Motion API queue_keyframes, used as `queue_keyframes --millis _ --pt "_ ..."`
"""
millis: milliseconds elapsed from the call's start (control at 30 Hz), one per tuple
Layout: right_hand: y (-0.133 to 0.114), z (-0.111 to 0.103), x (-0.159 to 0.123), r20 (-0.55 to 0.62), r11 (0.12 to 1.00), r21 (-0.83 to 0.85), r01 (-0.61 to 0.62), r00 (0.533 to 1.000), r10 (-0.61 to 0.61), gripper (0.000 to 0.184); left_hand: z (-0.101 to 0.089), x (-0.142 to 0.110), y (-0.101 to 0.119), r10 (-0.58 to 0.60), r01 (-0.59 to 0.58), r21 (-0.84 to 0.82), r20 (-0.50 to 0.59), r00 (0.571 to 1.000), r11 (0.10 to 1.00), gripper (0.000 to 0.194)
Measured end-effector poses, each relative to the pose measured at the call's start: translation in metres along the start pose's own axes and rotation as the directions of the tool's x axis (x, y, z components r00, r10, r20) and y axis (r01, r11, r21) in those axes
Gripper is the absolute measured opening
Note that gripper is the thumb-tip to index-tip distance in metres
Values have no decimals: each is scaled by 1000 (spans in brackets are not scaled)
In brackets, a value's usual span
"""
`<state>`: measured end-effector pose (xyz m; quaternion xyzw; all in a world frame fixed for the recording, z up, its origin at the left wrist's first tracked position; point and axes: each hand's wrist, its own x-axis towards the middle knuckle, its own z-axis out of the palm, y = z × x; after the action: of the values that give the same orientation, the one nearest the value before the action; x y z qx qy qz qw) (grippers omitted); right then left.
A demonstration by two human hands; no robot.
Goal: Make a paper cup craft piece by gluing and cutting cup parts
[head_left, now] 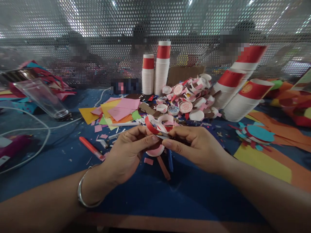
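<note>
Between the fingers of my left hand (125, 150) and my right hand (201, 145) is a curled red-and-white paper strip (151, 125), apparently cut from a paper cup. Both hands pinch it close together, thumbs on top. Just below my fingertips lies a round pinkish-white piece (155, 151), partly hidden by the hands. A brown strip (163, 168) and a blue pen (170, 160) extend from under it toward me. To the left of my left hand rests a red marker (90, 147) beside a small pink paper scrap (148, 160) and other cuttings.
Behind my hands is a heap of cut cup bottoms (185, 106). Stacked paper cups (148, 77) stand behind it, with leaning stacks (240, 100) to the right. Colored paper (123, 108), a clear tumbler (46, 98), a white cable (48, 129) and a turquoise paper craft (259, 133) lie around.
</note>
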<state>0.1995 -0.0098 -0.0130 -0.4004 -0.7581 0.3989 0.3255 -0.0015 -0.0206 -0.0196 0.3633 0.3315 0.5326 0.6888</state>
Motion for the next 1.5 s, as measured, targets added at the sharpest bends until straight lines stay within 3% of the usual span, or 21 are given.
queue_keyframes --millis 300,633,1000,1500 --pt "1 0 2 -15 999 -47 13 1000 -13 41 -4 3 -1 -124 127 -44 62 990 991 18" --pt "0 1 2 -38 997 -78 22 999 -25 42 -1 5 0 -149 155 -92 72 986 984 18" --pt "-5 1 0 -52 998 -58 28 998 -31 45 -5 5 17 64 -76 108 110 992 991 13" --pt "-3 0 2 -58 998 -64 25 998 -29 41 -2 3 7 2 -2 -7 69 998 1000 9"
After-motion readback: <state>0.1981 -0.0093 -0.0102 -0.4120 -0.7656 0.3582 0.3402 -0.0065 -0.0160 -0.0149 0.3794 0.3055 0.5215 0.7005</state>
